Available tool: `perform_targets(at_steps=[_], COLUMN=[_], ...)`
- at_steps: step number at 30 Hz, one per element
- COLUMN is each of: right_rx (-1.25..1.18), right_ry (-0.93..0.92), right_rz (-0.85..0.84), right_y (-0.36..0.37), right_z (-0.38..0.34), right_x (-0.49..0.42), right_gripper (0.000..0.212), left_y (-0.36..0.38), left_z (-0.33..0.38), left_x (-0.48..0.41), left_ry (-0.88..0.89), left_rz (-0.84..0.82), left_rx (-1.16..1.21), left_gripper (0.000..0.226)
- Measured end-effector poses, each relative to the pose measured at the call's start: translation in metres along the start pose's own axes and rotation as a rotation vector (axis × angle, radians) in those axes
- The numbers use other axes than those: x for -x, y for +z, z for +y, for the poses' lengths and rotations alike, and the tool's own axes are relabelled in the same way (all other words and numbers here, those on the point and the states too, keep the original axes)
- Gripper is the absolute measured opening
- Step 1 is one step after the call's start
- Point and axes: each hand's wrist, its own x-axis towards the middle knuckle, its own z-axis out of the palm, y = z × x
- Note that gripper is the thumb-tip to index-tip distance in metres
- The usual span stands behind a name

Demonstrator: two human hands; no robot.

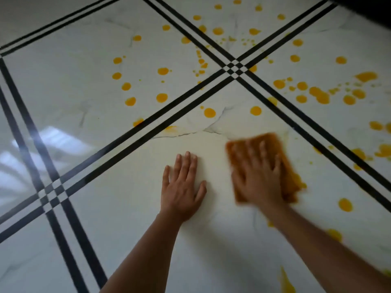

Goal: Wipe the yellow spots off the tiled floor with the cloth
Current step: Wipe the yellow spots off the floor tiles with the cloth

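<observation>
An orange-brown cloth (273, 142) lies flat on the white tiled floor (127, 208), and my right hand (258, 176) presses down on it with fingers spread; both are motion-blurred. My left hand (183, 187) rests flat on the tile just left of the cloth, fingers apart, holding nothing. Yellow spots (209, 112) dot the tiles beyond the hands, thickest at the far right (317, 94). One spot (345, 205) sits right of the cloth, others (335, 234) lie beside my right forearm. The patch of tile under and around my hands shows no spots.
Double black stripes (233, 69) cross between the marble-look tiles, meeting ahead and again at the lower left (51, 193). A dark edge (372, 11) fills the top right corner. Glare from a window reflects on the left tiles (42, 144).
</observation>
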Motion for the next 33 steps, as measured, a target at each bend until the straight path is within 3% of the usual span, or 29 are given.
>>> perform_targets(at_steps=[3,4,7,8,10,12,14,16,17,19,22,24,25,28,29,30,33], right_rx=[0.038,0.063,0.049,0.016,-0.017,-0.016,0.032,0.066,0.038,-0.033,-0.09,-0.033,0.025,0.008,-0.035,-0.047,-0.051], right_ry=[-0.349,-0.31,0.138,0.18,0.017,-0.234,-0.284,0.04,0.213,0.294,-0.039,-0.168,-0.117,0.367,0.431,0.382,-0.01], right_rz=[-0.087,-0.076,-0.108,-0.074,-0.03,-0.097,-0.107,-0.055,-0.109,-0.035,-0.09,-0.103,-0.091,-0.084,-0.065,-0.04,-0.13], right_y=[-0.002,-0.001,-0.017,-0.014,-0.007,-0.006,-0.001,-0.01,-0.016,-0.009,-0.003,0.001,0.003,-0.013,-0.012,-0.007,-0.003], right_z=[0.044,0.062,0.073,0.066,0.053,0.063,0.098,0.114,0.109,0.08,0.046,0.077,0.096,0.117,0.105,0.092,0.087], right_x=[0.037,0.015,-0.048,-0.039,0.022,0.096,0.093,0.045,0.031,0.056,0.176,0.199,0.185,0.125,0.127,0.141,0.23], right_gripper=[0.063,0.064,0.064,0.064,0.062,0.063,0.066,0.063,0.062,0.062,0.062,0.064,0.064,0.064,0.064,0.063,0.061], left_y=[0.005,0.007,0.01,0.011,0.015,0.02,0.027,0.033,0.035,0.038,0.04,0.043,0.044,0.05,0.052,0.054,0.056], left_z=[0.022,0.028,0.044,0.05,0.06,0.071,0.078,0.082,0.086,0.089,0.09,0.092,0.095,0.107,0.112,0.117,0.129], left_x=[0.0,0.002,0.005,0.006,0.01,0.018,0.031,0.041,0.046,0.053,0.067,0.079,0.086,0.101,0.102,0.103,0.099], left_ry=[0.008,0.013,0.002,0.005,0.017,0.045,0.081,0.116,0.121,0.101,0.077,0.09,0.109,0.158,0.158,0.146,0.132], left_rz=[-0.007,-0.017,-0.04,-0.037,-0.012,-0.008,-0.017,-0.026,-0.026,-0.013,-0.02,-0.031,-0.041,-0.065,-0.069,-0.065,-0.044], left_rx=[0.002,-0.009,-0.03,-0.031,-0.036,-0.04,-0.058,-0.079,-0.086,-0.105,-0.105,-0.109,-0.12,-0.13,-0.13,-0.128,-0.115], left_gripper=[0.072,0.071,0.072,0.072,0.07,0.069,0.069,0.068,0.067,0.067,0.068,0.068,0.068,0.066,0.066,0.066,0.067])
